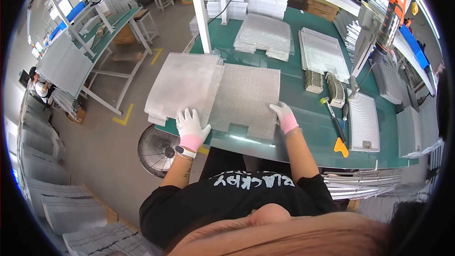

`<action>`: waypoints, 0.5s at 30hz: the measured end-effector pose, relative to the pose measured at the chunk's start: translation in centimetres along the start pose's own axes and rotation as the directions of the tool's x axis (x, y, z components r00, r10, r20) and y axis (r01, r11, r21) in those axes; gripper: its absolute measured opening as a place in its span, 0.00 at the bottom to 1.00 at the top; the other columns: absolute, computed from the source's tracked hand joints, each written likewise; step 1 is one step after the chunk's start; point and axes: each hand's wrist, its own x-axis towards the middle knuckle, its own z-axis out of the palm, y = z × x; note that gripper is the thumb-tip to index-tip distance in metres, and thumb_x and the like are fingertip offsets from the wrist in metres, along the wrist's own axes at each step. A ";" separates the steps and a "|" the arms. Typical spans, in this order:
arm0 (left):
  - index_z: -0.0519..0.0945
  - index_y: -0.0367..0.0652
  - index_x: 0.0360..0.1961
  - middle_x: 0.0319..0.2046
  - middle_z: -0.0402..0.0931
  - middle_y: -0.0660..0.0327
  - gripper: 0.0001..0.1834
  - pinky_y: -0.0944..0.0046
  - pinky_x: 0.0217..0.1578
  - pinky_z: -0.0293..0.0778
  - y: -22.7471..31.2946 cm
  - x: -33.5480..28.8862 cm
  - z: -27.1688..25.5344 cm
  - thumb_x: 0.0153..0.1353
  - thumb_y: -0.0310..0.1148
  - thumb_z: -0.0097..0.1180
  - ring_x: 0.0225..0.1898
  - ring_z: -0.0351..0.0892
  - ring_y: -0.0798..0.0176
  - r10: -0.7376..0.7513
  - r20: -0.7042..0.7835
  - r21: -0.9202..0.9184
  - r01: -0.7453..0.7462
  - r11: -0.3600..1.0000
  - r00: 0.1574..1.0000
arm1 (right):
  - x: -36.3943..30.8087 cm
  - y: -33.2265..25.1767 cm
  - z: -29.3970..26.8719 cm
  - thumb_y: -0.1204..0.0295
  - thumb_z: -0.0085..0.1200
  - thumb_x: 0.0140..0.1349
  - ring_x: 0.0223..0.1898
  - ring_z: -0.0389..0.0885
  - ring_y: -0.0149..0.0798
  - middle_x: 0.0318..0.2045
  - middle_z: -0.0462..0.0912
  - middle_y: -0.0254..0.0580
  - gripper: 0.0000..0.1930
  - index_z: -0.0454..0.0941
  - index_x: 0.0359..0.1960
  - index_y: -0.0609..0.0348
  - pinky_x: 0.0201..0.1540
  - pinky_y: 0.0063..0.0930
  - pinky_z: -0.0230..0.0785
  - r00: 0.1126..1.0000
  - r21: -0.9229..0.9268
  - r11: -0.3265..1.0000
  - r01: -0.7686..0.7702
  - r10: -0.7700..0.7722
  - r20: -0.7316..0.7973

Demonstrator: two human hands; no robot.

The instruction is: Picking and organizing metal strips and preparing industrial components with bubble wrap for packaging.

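Note:
A grey metal mesh sheet (246, 97) with a notch in its near edge lies flat on the green table in front of me. My right hand (284, 116), in a white and pink glove, grips its right edge between thumb and fingers. To its left is a stack of pale mesh sheets (182, 85), which overhangs the table's left edge and meets the single sheet. My left hand (192, 125), gloved alike, rests on the near part of that stack with fingers spread. The fingertips of my right hand are partly hidden at the sheet's edge.
Farther back are another mesh stack (263, 35) and a stack of white panels (324, 52). On the right lie grey clip-like parts (335, 90), a hammer (332, 114), an orange scraper (341, 147) and a framed filter panel (363, 121). A floor fan (159, 151) stands at the lower left.

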 end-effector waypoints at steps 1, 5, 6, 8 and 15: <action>0.69 0.35 0.64 0.66 0.62 0.42 0.45 0.37 0.67 0.56 -0.1 0.0 0.0 0.50 0.53 0.66 0.70 0.54 0.35 0.004 0.005 -0.004 -0.004 1.000 1.000 | 0.0 -0.2 0.1 0.73 0.61 0.61 0.45 0.83 0.38 0.49 0.83 0.47 0.24 0.73 0.59 0.70 0.44 0.27 0.77 0.994 -0.185 0.978 -0.091 0.078 -0.073; 0.70 0.36 0.64 0.66 0.64 0.42 0.44 0.39 0.68 0.57 -0.2 0.6 -0.1 0.52 0.54 0.65 0.69 0.58 0.36 0.012 0.006 -0.021 -0.012 1.000 1.000 | -0.2 0.4 -0.8 0.74 0.58 0.64 0.45 0.82 0.34 0.46 0.84 0.42 0.18 0.77 0.55 0.69 0.49 0.26 0.74 0.982 0.000 0.983 0.183 -0.183 0.040; 0.70 0.36 0.64 0.66 0.64 0.42 0.44 0.39 0.68 0.57 -0.3 0.5 -0.2 0.52 0.54 0.65 0.69 0.58 0.36 0.019 0.011 -0.019 -0.019 1.000 1.000 | -1.0 0.0 -1.9 0.73 0.57 0.65 0.46 0.81 0.33 0.47 0.84 0.41 0.19 0.76 0.55 0.69 0.51 0.25 0.73 0.967 -0.013 0.967 0.254 -0.253 0.019; 0.72 0.37 0.63 0.63 0.69 0.43 0.38 0.41 0.68 0.57 -0.6 0.3 -0.8 0.57 0.52 0.61 0.67 0.64 0.40 0.013 -0.004 -0.018 -0.013 1.000 1.000 | -4.9 -3.3 -2.4 0.73 0.55 0.66 0.48 0.80 0.31 0.49 0.83 0.41 0.18 0.76 0.56 0.69 0.54 0.25 0.72 0.937 -0.026 0.936 0.350 -0.350 0.010; 0.75 0.38 0.40 0.37 0.79 0.53 0.10 0.50 0.54 0.69 1.3 0.5 -6.8 0.65 0.34 0.49 0.43 0.80 0.49 0.110 -0.311 0.119 -0.076 0.990 0.944 | -12.9 -4.8 -12.9 0.72 0.55 0.65 0.53 0.78 0.37 0.53 0.81 0.41 0.21 0.74 0.60 0.64 0.61 0.31 0.67 0.880 0.268 0.842 0.469 -0.420 -0.222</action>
